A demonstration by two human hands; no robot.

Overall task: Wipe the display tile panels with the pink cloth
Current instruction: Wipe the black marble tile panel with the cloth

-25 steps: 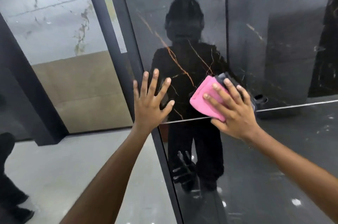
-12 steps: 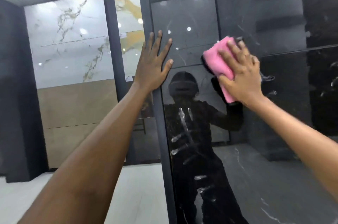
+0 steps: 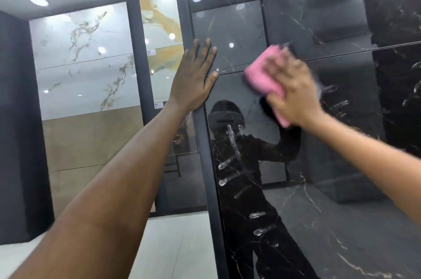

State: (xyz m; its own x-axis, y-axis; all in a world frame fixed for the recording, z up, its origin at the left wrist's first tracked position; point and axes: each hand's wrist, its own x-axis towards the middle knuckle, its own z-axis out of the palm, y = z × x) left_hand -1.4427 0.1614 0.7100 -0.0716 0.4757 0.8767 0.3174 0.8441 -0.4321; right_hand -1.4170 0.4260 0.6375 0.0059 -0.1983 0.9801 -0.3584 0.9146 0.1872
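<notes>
A glossy black marble display tile panel (image 3: 330, 176) fills the right half of the view, with smear marks low on it. My right hand (image 3: 293, 94), blurred by motion, presses the folded pink cloth (image 3: 262, 76) flat against the panel near a horizontal seam between tiles. My left hand (image 3: 193, 80) rests flat with straight fingers on the panel's left edge, over the dark vertical frame (image 3: 207, 164). The panel reflects a person in dark clothing.
Behind the frame to the left stand white marble tile panels (image 3: 84, 60) with gold veins above a beige tile (image 3: 91, 142). A dark pillar (image 3: 18, 119) rises at the far left. Pale floor (image 3: 177, 244) lies below.
The view rose from the lower panel to its upper part. Both hands moved up the panel; in the last half second the right hand slid the cloth slightly down and left.
</notes>
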